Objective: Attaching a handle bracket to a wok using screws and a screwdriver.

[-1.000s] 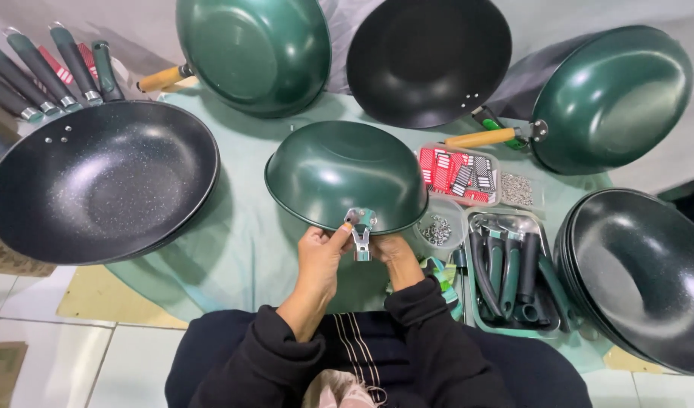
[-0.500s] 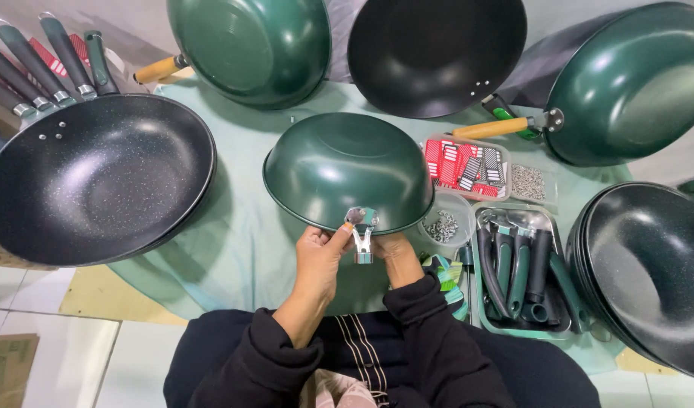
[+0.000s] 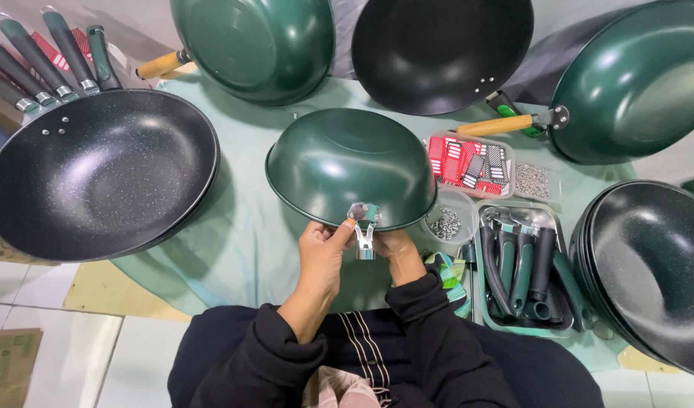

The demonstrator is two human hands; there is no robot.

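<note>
Now you have the upside-down dark green metal wok [image 3: 347, 162] at the near edge of the pale green table [image 3: 241, 249] | its silver metal handle bracket [image 3: 363, 227] points straight at you | left hand [image 3: 323, 253] pinches the bracket's left side | right hand [image 3: 396, 249] grips the rim beside it, equally near.

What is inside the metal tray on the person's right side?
The metal tray holds a pile of dark green handles lying lengthwise, some overlapping, with a shiny bare patch at the far end. Whatever lies beneath the handles is covered, and the tray's floor there cannot be seen.
</note>
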